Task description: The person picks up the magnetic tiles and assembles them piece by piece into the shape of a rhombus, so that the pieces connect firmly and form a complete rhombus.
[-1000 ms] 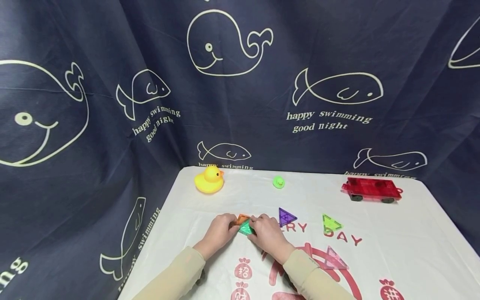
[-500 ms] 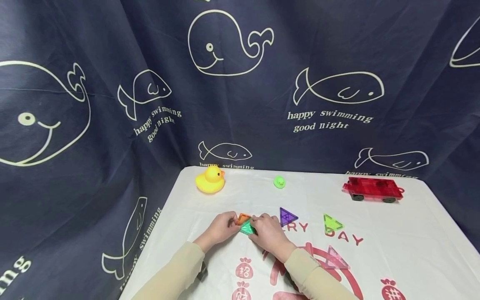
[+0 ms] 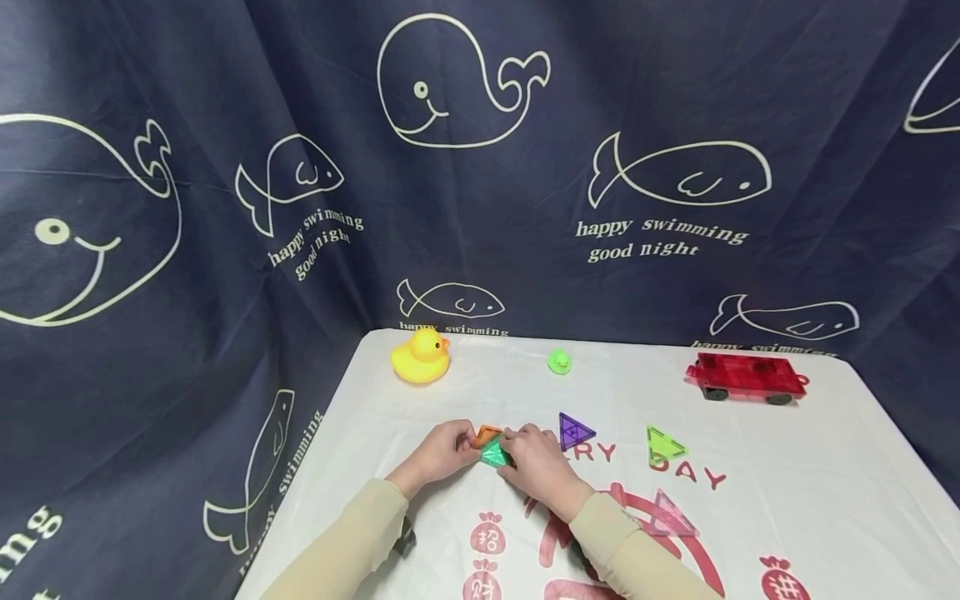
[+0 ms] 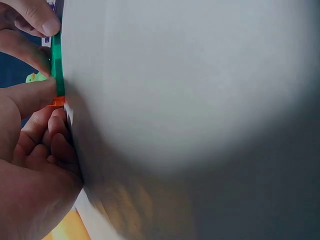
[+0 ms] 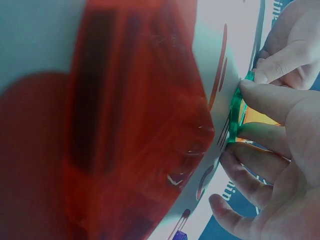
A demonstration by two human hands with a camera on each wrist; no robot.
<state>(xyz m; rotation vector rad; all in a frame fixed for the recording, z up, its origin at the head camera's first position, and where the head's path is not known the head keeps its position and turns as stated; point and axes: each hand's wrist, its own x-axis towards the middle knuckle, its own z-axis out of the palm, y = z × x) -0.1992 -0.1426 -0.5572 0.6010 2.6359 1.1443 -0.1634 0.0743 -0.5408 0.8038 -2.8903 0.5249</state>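
Observation:
An orange magnetic tile (image 3: pixel 487 435) lies against a green magnetic tile (image 3: pixel 495 453) on the tabletop, between the two hands. My left hand (image 3: pixel 442 450) pinches the orange tile at its left side, its thumb right at the green tile's left corner. From the right, my right hand (image 3: pixel 542 468) grips the green tile between thumb and fingers. Seen edge-on in the left wrist view, the green tile (image 4: pixel 57 65) meets a bit of the orange tile (image 4: pixel 59 101). Fingers cover parts of both tiles.
A purple triangle tile (image 3: pixel 575 432), a lime triangle tile (image 3: pixel 664 447) and a pink triangle tile (image 3: pixel 670 517) lie to the right. Behind stand a yellow duck (image 3: pixel 421 358), a small green duck (image 3: pixel 559 362) and a red wheeled base (image 3: pixel 747 377). Red translucent pieces (image 5: pixel 150 110) loom by the right wrist.

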